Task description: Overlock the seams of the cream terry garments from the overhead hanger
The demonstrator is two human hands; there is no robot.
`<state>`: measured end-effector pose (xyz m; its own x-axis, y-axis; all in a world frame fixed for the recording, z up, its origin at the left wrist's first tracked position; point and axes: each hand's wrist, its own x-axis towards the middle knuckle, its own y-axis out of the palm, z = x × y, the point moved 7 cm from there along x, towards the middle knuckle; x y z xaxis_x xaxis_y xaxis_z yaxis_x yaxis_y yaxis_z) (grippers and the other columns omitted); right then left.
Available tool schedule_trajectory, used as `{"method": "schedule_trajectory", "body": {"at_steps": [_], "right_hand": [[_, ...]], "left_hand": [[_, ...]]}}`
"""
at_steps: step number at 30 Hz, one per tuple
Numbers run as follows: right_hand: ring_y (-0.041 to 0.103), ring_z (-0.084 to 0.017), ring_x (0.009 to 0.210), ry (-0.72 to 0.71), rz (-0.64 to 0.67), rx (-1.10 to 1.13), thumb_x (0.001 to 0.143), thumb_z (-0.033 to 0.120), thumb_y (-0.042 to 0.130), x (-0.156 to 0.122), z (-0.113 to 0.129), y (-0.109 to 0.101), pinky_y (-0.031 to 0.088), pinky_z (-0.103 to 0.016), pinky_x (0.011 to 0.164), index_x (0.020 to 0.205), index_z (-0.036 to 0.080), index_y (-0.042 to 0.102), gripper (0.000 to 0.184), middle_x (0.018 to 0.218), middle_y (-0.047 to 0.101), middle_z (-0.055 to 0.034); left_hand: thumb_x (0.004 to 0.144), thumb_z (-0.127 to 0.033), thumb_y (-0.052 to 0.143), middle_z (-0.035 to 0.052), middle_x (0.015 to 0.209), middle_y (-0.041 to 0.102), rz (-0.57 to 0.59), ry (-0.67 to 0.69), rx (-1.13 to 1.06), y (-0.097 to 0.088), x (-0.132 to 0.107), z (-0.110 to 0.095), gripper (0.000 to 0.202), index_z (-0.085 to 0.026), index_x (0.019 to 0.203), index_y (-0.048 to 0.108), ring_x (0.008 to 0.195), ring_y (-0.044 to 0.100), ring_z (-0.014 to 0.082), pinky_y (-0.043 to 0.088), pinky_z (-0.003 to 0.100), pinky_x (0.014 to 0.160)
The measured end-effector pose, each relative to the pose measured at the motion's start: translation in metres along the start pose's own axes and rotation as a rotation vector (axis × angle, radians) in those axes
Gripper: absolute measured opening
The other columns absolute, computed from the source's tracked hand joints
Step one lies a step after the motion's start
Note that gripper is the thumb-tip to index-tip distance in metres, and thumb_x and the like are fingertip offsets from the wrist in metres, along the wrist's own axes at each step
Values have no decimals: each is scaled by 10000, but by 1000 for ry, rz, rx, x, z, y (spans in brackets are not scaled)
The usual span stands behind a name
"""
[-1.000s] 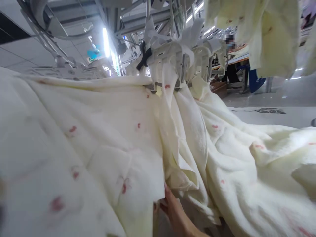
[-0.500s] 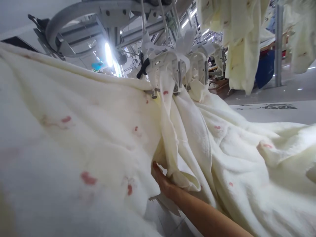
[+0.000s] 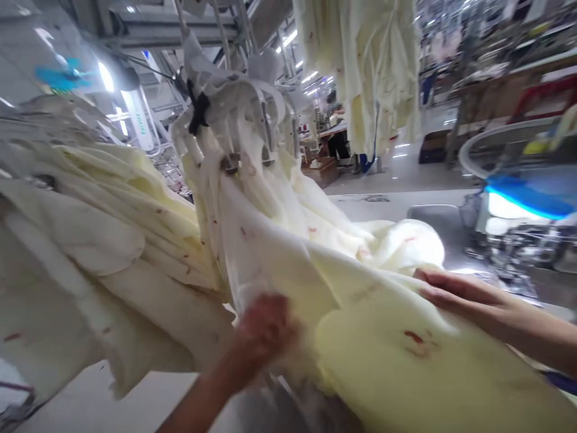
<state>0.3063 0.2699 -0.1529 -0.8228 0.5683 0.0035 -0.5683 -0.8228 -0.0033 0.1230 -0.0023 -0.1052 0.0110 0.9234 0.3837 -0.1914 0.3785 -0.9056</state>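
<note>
One cream, red-marked cloth (image 3: 378, 349) hung creased from the hanger (image 3: 234, 108) | left hand (image 3: 265, 325) blurred below hanger, right hand (image 3: 464, 294) touched cloth lower right of it | grips: couldn't tell

2 hands (image 3: 270, 322) (image 3: 471, 300), 1 blk tie (image 3: 199, 109), 1 sewing mach. (image 3: 516, 249), multiple cream cloths (image 3: 369, 319), exact no. unclear.

Green lettering (image 3: 143, 122), white panel (image 3: 136, 107), unreadably blurred

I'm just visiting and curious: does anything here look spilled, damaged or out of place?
Nothing looks clearly spilled or torn. One oddity: a black strip stands out on the pale hanger. The reddish marks recur across the cloth, so they're probably print, not stains.
</note>
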Motion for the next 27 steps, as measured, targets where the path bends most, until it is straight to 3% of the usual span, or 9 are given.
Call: {"method": "schedule_trajectory", "body": {"at_steps": [2, 4, 8, 10, 12, 15, 19, 23, 27], "right_hand": [[501, -117, 566, 27, 117, -34, 699, 402, 673, 1, 3, 2, 398, -215, 477, 688, 207, 621, 202, 650, 510, -17], [487, -145, 618, -38, 97, -59, 712, 406, 653, 0, 5, -1, 405, -259, 528, 696, 207, 584, 211, 689, 496, -25], [455, -181, 647, -132, -60, -131, 755, 454, 584, -12, 6, -12, 409, -299, 583, 683, 218, 537, 251, 693, 475, -28], [435, -171, 632, -134, -80, -166, 808, 460, 511, -19, 7, -15, 393, -279, 568, 690, 215, 517, 272, 681, 456, -15], [410, -152, 610, -139, -78, -221, 841, 445, 471, -27, 8, -18, 368, -249, 541, 697, 211, 489, 275, 662, 430, 5], [413, -134, 581, -130, -168, -300, 845, 421, 470, -37, 7, -36, 349, -219, 503, 719, 206, 486, 249, 638, 436, 22], [508, -147, 557, -66, -567, -618, 801, 358, 498, -45, -4, -79, 372, -230, 503, 759, 213, 538, 156, 655, 562, 15], [540, -168, 515, -82, -905, -775, 800, 334, 465, -45, -13, -98, 387, -263, 497, 877, 211, 486, 146, 685, 595, -5], [589, -194, 621, -163, -984, -772, 864, 365, 403, -51, -16, -94, 440, -295, 555, 950, 207, 474, 194, 791, 610, -43]], "left_hand": [[882, -206, 471, 30, 1105, 606, 75, 378, 18, 41, 7, -51, 160, -229, 992, 584, 1171, 458, 170, 292, 383, 1071], [845, -185, 529, 17, 922, 641, 89, 517, 59, 62, 9, -71, 88, -190, 779, 587, 1081, 516, 175, 283, 391, 1070], [785, -149, 574, -32, 573, 523, 0, 606, -7, 57, 23, -92, 224, -186, 594, 464, 626, 532, 119, 461, 290, 756], [812, -178, 545, -47, 508, 455, -89, 624, -126, 41, 46, -113, 241, -191, 598, 437, 492, 442, 95, 403, 236, 516], [854, -192, 473, -46, 491, 424, -211, 611, -215, 25, 78, -139, 238, -196, 619, 438, 456, 401, 95, 346, 242, 441], [862, -151, 406, 12, 718, 585, -367, 453, -225, 19, 138, -166, 165, -193, 732, 499, 671, 535, 133, 468, 289, 664], [827, -78, 435, 27, 973, 600, -265, 264, -266, 63, 203, -174, 129, -179, 853, 511, 955, 543, 138, 381, 355, 1007], [873, -151, 404, 27, 884, 593, -151, 178, -339, 101, 234, -163, 118, -173, 826, 510, 890, 555, 134, 384, 353, 1014], [856, -94, 415, 57, 1027, 578, -196, 177, -324, 97, 234, -163, 116, -153, 854, 515, 1012, 522, 158, 323, 393, 1059]]}}
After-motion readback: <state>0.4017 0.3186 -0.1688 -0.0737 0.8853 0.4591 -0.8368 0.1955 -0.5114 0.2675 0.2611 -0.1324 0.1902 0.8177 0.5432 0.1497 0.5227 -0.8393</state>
